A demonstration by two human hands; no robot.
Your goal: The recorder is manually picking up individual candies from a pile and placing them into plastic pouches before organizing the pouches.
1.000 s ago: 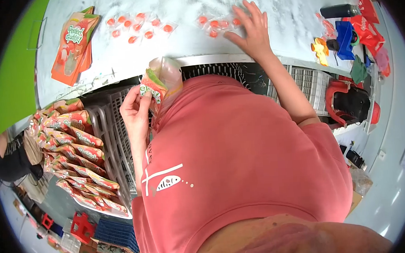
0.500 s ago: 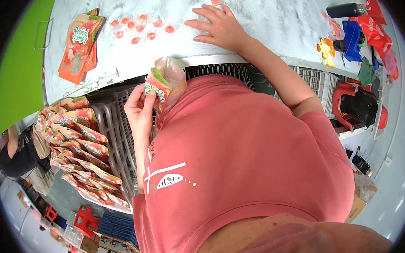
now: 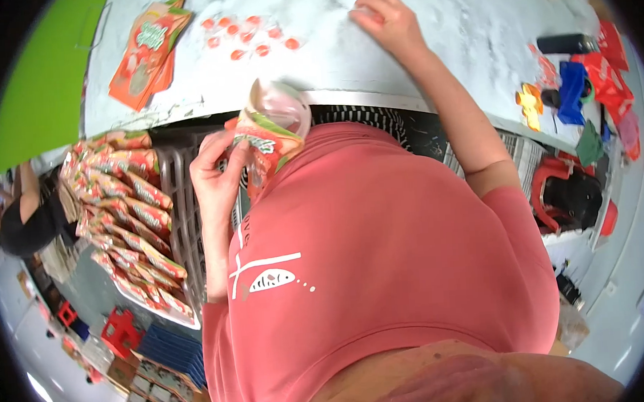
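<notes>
My left hand [image 3: 216, 163] pinches a red and green printed pouch [image 3: 268, 138] by its side, just off the near edge of the table. The pouch's mouth gapes upward and shows a pale inside; I cannot see what lies at its bottom. My right hand [image 3: 393, 26] is over the far part of the tabletop with its fingers curled together. What those fingers hold, if anything, is hidden. Left of it, several red candies in clear wrappers [image 3: 248, 36] lie in a loose cluster. A stack of flat pouches [image 3: 143, 61] rests farther left.
Many filled pouches [image 3: 126, 218] stand in rows in a crate on my left, beside a grey plastic rack [image 3: 184, 201]. On the table's right end are a dark bottle [image 3: 567, 44], a blue item [image 3: 573, 93] and a yellow one [image 3: 529, 106]. Another person [image 3: 28, 224] is at far left.
My right hand has gone from spread flat to curled, and has moved a little up and right. The pouch in my left hand has turned, its mouth facing up more widely.
</notes>
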